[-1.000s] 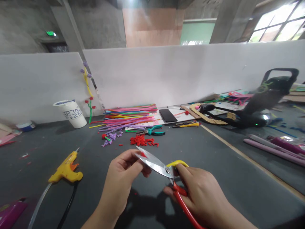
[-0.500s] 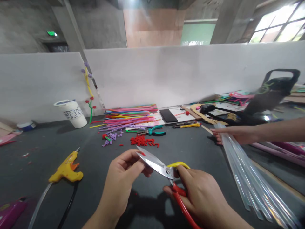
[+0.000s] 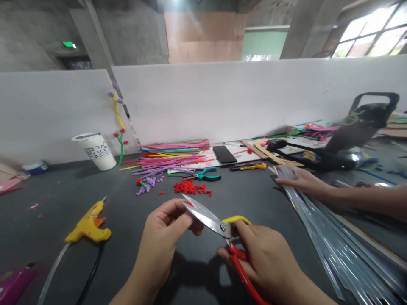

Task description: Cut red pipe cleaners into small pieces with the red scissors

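Observation:
My right hand [image 3: 260,250] is wrapped round the red and yellow handles of the scissors [image 3: 208,217]. Their silver blades point up and left, the tips reaching the fingers of my left hand [image 3: 170,228]. That hand is pinched round a small red piece [image 3: 190,203], which shows at the blades near the fingertips; the rest of it is hidden. Just beyond the hands lies a pile of short red pieces [image 3: 190,187], with purple pieces [image 3: 152,184] to its left.
Behind are teal pliers [image 3: 208,174], coloured stems [image 3: 174,156], a phone [image 3: 224,154] and a cutter [image 3: 252,167]. A yellow glue gun [image 3: 87,224] and white cup [image 3: 98,152] stand left. At right another person's hand [image 3: 299,180] holds clear sticks [image 3: 337,237].
The other person's hand and the clear sticks have shifted left, and the sticks have spread. My two hands and the scissors have hardly moved.

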Motion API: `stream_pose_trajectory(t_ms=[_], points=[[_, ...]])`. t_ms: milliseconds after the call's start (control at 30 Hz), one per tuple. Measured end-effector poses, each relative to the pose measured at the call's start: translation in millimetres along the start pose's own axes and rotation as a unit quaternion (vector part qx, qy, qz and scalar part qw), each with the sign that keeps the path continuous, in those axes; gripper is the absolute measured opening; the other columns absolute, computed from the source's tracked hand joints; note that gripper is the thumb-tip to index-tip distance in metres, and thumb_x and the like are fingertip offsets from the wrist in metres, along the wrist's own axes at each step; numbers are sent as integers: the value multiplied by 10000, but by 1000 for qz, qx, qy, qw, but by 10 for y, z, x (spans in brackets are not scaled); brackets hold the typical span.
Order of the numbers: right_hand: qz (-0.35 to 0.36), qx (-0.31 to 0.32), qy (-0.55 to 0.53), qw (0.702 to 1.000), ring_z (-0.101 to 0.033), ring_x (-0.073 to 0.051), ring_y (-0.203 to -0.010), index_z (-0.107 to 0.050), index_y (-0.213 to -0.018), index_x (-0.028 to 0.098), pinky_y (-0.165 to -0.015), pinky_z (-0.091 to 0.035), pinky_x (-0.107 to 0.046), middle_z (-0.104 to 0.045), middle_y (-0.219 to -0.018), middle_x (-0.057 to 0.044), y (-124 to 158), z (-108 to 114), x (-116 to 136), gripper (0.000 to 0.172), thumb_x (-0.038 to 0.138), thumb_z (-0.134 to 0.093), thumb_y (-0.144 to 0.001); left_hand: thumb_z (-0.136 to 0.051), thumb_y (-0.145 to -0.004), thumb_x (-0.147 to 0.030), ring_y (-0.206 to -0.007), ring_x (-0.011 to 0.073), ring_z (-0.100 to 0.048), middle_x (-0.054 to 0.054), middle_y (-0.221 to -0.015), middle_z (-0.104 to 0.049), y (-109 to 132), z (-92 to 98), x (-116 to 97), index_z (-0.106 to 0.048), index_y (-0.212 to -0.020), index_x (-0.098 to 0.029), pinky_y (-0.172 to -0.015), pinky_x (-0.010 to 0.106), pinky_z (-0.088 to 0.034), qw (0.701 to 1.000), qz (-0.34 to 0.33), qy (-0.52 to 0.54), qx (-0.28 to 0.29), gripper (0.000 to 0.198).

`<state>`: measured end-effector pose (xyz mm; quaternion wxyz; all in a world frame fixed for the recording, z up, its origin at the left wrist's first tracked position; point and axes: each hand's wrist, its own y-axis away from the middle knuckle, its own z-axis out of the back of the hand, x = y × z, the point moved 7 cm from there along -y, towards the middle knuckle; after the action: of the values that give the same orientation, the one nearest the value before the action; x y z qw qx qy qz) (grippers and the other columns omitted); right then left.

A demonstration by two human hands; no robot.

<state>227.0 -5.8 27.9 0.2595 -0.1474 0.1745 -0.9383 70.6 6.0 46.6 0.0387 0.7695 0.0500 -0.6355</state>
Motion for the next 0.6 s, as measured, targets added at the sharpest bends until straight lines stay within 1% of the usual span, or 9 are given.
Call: stream_pose_trajectory(t_ms=[233, 433, 600], points=[[-22, 37, -6, 999, -547, -171, -499, -497, -727, 188, -475, -288, -252, -596, -595, -27, -20, -45, -17, 402, 569, -380, -778, -533, -668, -81, -537, 100, -526, -20, -575, -606, -9, 25, 53, -631, -663, -160, -539, 206, -431, 999, -15, 9, 32, 126], [-13, 26, -14, 999, -532, -153, -490, -491, -724, 188, -474, -271, -244, -584, -584, -18, -15, -28, 0, 390, 560, -391, -780, -548, -666, -90, -528, 102, -528, -12, -571, -607, -7, 27, 45, -631, -652, -155, -524, 206, -434, 999, -14, 28, 28, 107], [-20, 39, -18, 999, -534, -165, -513, -493, -739, 188, -482, -269, -250, -584, -608, -23, -8, -56, -18, 395, 568, -393, -774, -551, -683, -93, -533, 96, -532, -18, -585, -611, -6, 30, 57, -635, -684, -165, -529, 201, -439, 999, -18, 31, 36, 110]])
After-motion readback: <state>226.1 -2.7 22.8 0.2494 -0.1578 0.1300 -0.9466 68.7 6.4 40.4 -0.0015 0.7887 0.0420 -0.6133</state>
